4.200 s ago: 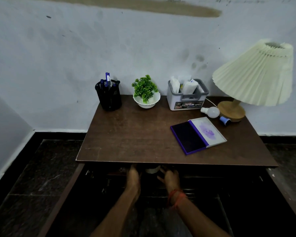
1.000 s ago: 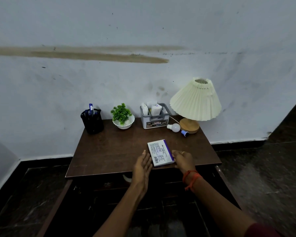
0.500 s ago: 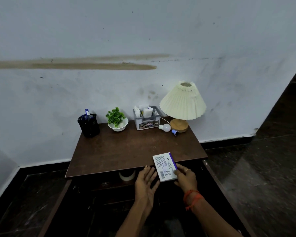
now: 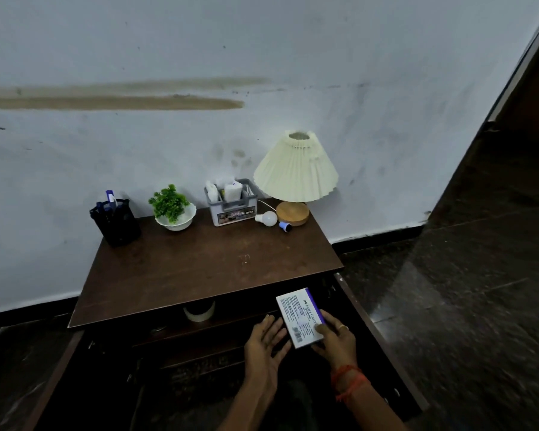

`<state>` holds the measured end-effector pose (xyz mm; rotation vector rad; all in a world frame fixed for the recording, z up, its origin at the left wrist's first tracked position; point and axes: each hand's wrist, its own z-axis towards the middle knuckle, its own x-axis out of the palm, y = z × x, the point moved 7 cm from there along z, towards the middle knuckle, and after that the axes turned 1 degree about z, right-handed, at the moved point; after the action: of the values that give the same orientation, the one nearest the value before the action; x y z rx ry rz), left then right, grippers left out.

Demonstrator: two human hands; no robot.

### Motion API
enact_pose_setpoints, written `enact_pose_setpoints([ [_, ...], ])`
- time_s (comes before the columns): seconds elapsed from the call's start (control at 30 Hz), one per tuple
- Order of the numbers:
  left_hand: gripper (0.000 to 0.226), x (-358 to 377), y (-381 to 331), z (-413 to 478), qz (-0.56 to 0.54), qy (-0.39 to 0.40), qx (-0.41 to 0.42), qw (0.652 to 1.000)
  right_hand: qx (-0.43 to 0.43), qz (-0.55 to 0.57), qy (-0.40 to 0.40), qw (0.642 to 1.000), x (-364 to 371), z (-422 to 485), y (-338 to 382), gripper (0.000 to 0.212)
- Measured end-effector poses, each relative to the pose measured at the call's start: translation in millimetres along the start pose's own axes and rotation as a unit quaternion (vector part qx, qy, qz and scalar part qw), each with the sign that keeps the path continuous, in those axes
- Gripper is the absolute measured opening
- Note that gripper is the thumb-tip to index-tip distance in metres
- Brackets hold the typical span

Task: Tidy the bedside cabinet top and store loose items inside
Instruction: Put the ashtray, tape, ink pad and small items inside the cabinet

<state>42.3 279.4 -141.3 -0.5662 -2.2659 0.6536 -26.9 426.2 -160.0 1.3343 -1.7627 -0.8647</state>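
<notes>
My right hand (image 4: 333, 340) pinches the Faber-Castell stamp pad box (image 4: 299, 318) by its near corner, just off the surface (image 4: 199, 269) edge; my left hand (image 4: 266, 340) lies open beside it. A corner grip (thumb on top) could let it tip and drop.

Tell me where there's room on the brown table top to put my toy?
The brown wooden cabinet top is bare from its front edge back to the wall row. That row is crowded: black mesh pen holder, white plant bowl, grey plastic caddy, white bulb, cream pleated lamp.
</notes>
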Motion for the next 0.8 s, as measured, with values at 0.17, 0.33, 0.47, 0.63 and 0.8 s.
enact_pose_setpoints([
  [0.17,0.039,5.3,4.2,29.1,0.018,0.001,0.01,1.0,0.015,-0.011,-0.004,1.0,-1.0,20.8,-0.6,0.029],
  [0.33,0.034,8.7,4.2,63.2,0.025,-0.008,0.013,1.0,0.027,-0.035,-0.006,0.999,7.3,52.3,-5.7,0.03],
  [0.47,0.034,7.9,1.9,93.0,0.041,-0.01,0.015,0.999,0.04,-0.038,0.004,0.998,19.9,76.6,-9.3,0.034],
  [0.63,0.022,8.8,-6.7,130.9,0.07,-0.017,0.027,0.997,0.058,-0.069,0.006,0.996,35.9,109.9,-23.6,0.039],
  [0.8,0.029,5.0,-10.3,166.8,0.119,-0.021,0.034,0.992,0.048,-0.106,-0.001,0.993,52.5,138.5,-29.8,0.039],
])
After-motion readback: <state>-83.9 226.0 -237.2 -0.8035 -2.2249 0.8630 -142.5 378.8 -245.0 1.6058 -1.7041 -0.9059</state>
